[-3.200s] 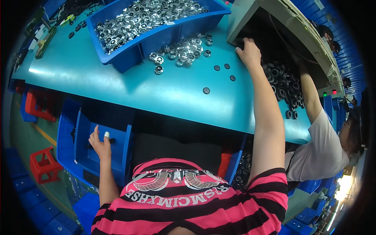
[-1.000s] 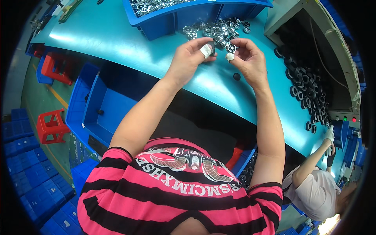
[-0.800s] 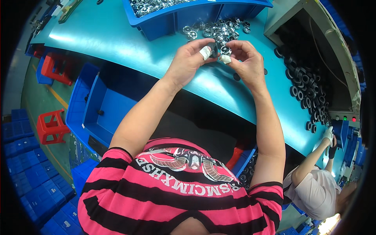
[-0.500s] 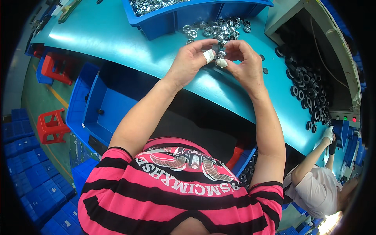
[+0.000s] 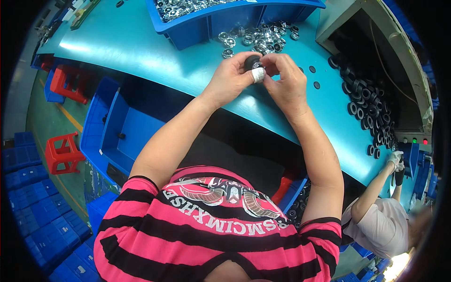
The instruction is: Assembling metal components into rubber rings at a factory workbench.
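Note:
Above the bench edge, my left hand (image 5: 226, 81) is closed around a small black wheel-like piece (image 5: 252, 61), its thumb wrapped in white tape. Shiny metal shows at the right side of that piece, against my fingers. My right hand (image 5: 287, 83) is closed too, thumb and fingertips pinching the piece's right side; its fingers partly cover the metal. Just beyond my hands lies a loose pile of chrome round parts (image 5: 268, 37) on the teal bench (image 5: 188, 70).
A blue bin (image 5: 188, 28) full of chrome parts stands at the back. Many black rings (image 5: 364, 101) lie at the right, before a machine housing (image 5: 399, 51). A gloved co-worker (image 5: 380, 221) is at lower right. Blue crates (image 5: 42, 216) and red stools (image 5: 64, 152) fill the left.
Both hands have shifted slightly left with the piece. The black round face now shows more fully, and my right fingers have closed in against its side.

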`<state>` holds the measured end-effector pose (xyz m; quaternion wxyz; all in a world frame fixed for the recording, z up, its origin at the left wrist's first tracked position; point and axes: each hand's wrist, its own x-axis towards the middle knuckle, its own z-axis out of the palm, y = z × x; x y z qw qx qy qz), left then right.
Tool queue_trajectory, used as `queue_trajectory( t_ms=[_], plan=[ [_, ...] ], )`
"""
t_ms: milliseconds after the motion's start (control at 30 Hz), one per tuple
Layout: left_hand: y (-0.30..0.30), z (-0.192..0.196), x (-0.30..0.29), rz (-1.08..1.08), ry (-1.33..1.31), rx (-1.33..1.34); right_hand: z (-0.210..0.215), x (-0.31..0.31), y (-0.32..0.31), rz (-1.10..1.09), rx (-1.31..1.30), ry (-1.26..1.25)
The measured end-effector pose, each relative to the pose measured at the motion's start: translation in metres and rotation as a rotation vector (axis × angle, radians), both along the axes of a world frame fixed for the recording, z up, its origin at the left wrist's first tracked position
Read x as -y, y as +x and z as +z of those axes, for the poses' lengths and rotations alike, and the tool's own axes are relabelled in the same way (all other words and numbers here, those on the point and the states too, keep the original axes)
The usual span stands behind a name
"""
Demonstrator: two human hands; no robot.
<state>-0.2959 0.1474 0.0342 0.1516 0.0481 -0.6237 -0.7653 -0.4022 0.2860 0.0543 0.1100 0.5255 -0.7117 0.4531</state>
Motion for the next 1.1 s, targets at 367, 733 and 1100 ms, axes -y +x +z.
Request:
queue_trajectory(
  t_ms=[367, 733, 1100],
  plan=[
    [0.003, -0.004, 0.007, 0.113, 0.189, -0.027, 0.006, -0.004, -0.008, 0.162, 0.763, 0.150],
    [0.004, 0.001, -0.002, 0.152, -0.026, 0.047, -0.002, -0.003, -0.001, 0.142, 0.535, 0.065],
    [0.005, 0.006, 0.001, 0.099, -0.057, -0.004, 0.005, -0.006, -0.002, 0.196, 0.853, 0.079]
  ],
)
